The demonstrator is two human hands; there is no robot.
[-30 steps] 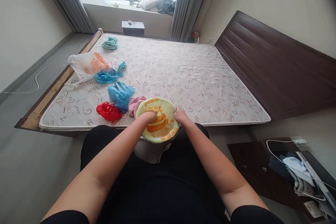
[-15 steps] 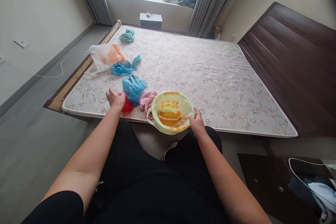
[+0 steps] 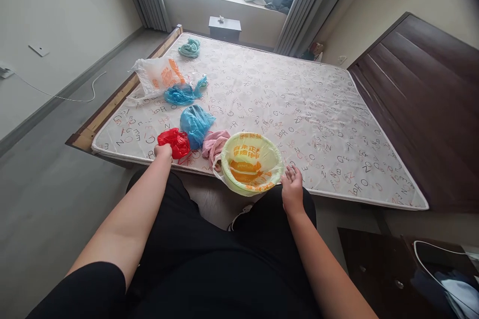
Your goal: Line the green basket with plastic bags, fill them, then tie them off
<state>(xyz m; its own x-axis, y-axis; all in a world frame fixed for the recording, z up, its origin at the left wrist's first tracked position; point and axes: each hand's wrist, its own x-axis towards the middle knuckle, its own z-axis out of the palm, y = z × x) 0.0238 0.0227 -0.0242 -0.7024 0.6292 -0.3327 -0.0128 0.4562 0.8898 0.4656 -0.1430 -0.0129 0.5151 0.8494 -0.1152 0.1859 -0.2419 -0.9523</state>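
Note:
My left hand (image 3: 163, 151) is closed on the near left edge of a crumpled red plastic bag (image 3: 178, 142) at the mattress edge. Beside the basin's right rim, my right hand (image 3: 292, 189) has its fingers loosely spread and holds nothing. The pale green basin (image 3: 275, 154), lined with a clear bag (image 3: 245, 152) printed in orange, is tilted toward me at the mattress edge. A pink cloth (image 3: 215, 143) lies against its left side. Between that cloth and the red bag, a little farther back, sits a blue plastic bag (image 3: 196, 124).
A second blue bag (image 3: 179, 94), a white bag with orange print (image 3: 160, 76) and a teal cloth (image 3: 189, 47) lie along the left of the mattress (image 3: 318, 124). The wooden bed frame (image 3: 108, 104) borders it, with a dark headboard (image 3: 419, 79) at right.
My right hand has let go of the basin rim and moved slightly right. The red bag, mostly hidden before, now shows spread out beyond my left hand, which has lowered. The view has shifted slightly.

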